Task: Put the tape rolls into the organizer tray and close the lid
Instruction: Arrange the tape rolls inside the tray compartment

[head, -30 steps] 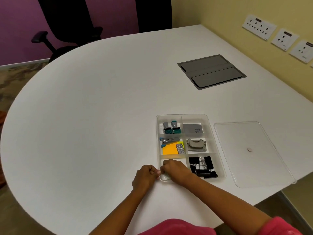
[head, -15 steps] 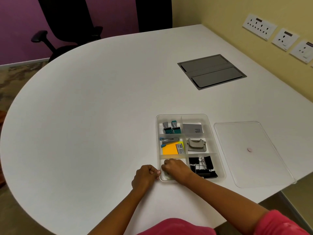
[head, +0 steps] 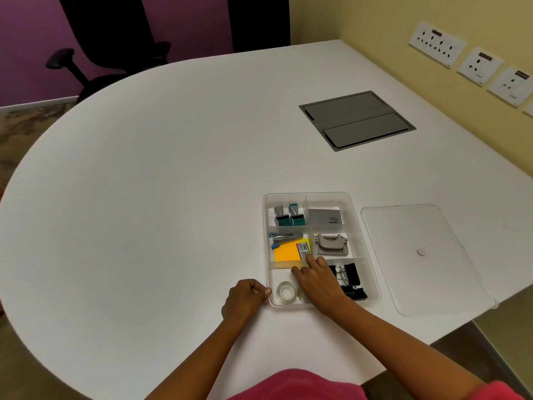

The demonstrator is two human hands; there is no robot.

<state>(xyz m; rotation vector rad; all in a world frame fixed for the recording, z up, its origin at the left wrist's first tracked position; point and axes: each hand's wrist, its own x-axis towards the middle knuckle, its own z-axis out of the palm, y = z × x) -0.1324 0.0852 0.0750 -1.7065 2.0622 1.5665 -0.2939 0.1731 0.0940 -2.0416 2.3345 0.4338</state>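
A clear organizer tray sits near the front of the white table. In its near-left compartment lies a clear tape roll; a second one peeks out beside it, partly under my right hand. My right hand hovers over that compartment, fingers spread, holding nothing. My left hand is a loose fist on the table, touching the tray's near-left corner. The clear lid lies flat on the table to the right of the tray.
The other compartments hold stamps, a grey card box, a stapler, orange sticky notes, a punch and black binder clips. A grey cable hatch is set in the table farther back. Office chair at far left.
My right hand has lifted and opened away from the near-left compartment, uncovering the tape rolls left there. My left hand stays at the tray's corner.
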